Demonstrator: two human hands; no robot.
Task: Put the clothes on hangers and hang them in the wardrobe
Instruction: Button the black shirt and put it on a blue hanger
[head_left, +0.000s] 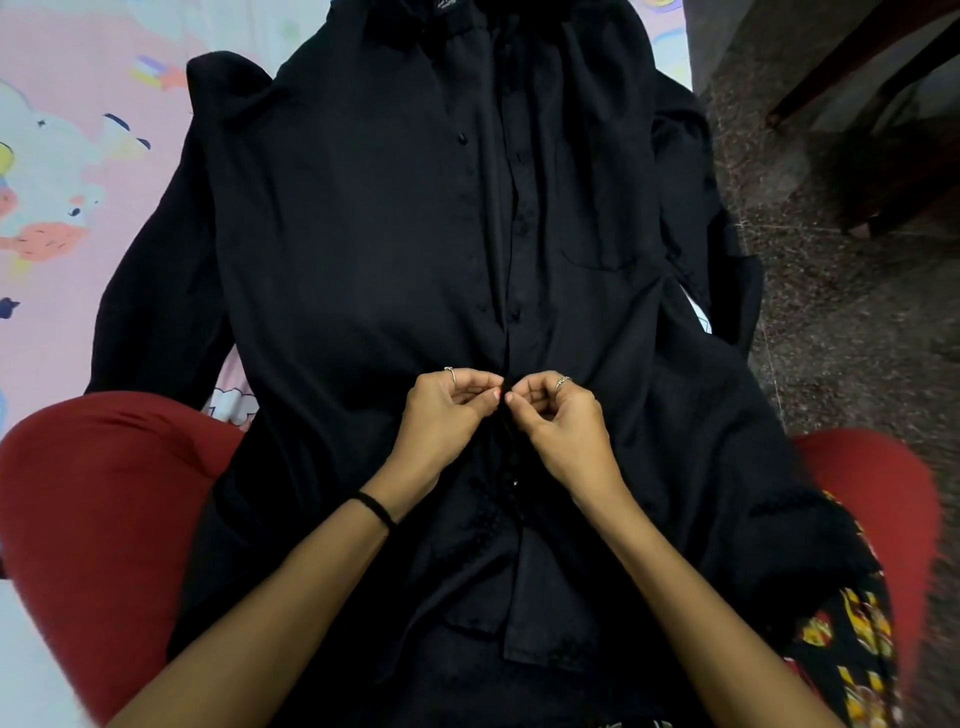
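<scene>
A black button-up shirt (363, 218) lies spread front-up from the bed onto my lap, collar at the top of the view, a chest pocket on its right side. Its front placket is partly apart in the middle. My left hand (449, 402) pinches the left edge of the placket near the lower middle. My right hand (553, 410) pinches the right edge just beside it, fingertips almost touching. Both hands wear a ring; a black band sits on the left wrist. No hanger is visible.
The shirt rests on a pink cartoon-print bedsheet (78, 182). My legs in red fabric (104, 509) frame the bottom. A black cloth with yellow and red print (852, 639) lies at lower right. Speckled stone floor (831, 312) and dark wooden furniture legs (857, 62) are at right.
</scene>
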